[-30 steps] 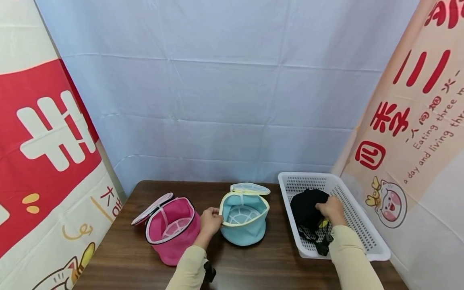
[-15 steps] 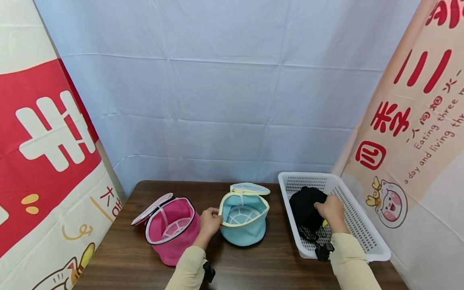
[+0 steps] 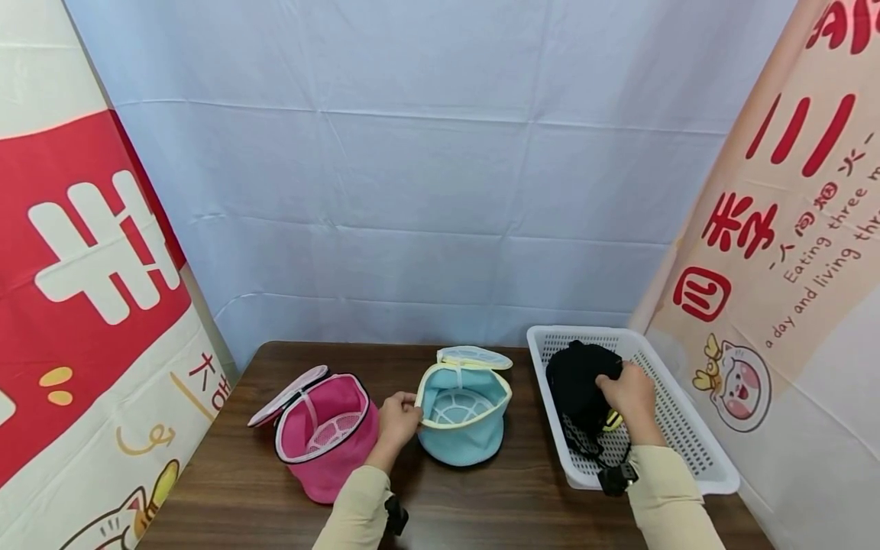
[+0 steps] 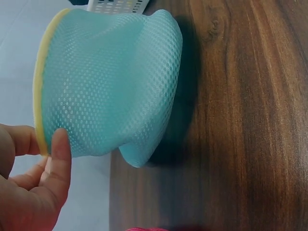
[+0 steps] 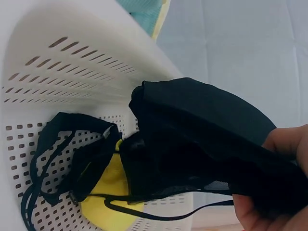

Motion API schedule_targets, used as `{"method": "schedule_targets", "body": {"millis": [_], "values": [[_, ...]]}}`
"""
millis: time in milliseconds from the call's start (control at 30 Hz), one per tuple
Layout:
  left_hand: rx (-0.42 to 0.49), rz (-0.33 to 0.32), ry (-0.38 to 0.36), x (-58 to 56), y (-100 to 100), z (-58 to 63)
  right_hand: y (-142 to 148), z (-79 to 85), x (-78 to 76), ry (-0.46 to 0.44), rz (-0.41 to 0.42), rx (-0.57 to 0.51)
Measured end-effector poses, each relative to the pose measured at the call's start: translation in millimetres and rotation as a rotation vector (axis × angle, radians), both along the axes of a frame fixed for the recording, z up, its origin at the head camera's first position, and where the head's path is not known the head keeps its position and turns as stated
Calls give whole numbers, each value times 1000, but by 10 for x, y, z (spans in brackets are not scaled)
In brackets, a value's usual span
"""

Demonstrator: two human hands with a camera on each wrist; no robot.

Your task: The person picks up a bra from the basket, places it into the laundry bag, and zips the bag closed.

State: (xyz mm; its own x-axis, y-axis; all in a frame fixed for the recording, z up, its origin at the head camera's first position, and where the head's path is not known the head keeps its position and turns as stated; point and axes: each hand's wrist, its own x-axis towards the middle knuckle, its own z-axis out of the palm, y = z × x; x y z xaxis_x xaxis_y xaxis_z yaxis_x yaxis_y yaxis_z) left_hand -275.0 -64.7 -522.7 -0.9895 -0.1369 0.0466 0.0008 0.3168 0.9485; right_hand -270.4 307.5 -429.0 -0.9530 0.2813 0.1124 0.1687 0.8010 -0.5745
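Note:
My left hand [image 3: 399,424] pinches the yellow-trimmed rim of a light blue mesh laundry bag [image 4: 110,82]. The bag stands upright on the table with its lid folded back. At the right, my right hand [image 3: 631,396] grips a black bra [image 3: 580,382] inside a white plastic basket [image 3: 715,480]. One dark cup rises between thumb and fingers in the right wrist view, with thin straps [image 5: 159,217] trailing below. Under it, something yellow [image 5: 108,197] lies on the basket floor among black straps; its kind is partly hidden.
A pink mesh laundry bag [image 3: 337,473] stands left of my left forearm, its lid turned back. The brown wooden table [image 3: 509,512] carries both bags and the basket. A pale blue cloth [image 3: 426,168] hangs behind, with printed cloths at both sides.
My right hand has raised the black bra slightly within the basket, and its cup shifts up and a little left. The left hand and both bags stay put.

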Motion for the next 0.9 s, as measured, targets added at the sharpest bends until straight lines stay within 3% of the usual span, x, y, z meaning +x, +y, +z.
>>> {"method": "schedule_targets", "body": {"millis": [233,533,900], "values": [[10,0,24,-6,24,-11,-40,74,44,69,-3,4],[16,-20,31,-1,22,5,-84,189,65,49,-1,-47],[19,-36,43,-6,28,6,-203,294,88,176,-13,-36]]}}
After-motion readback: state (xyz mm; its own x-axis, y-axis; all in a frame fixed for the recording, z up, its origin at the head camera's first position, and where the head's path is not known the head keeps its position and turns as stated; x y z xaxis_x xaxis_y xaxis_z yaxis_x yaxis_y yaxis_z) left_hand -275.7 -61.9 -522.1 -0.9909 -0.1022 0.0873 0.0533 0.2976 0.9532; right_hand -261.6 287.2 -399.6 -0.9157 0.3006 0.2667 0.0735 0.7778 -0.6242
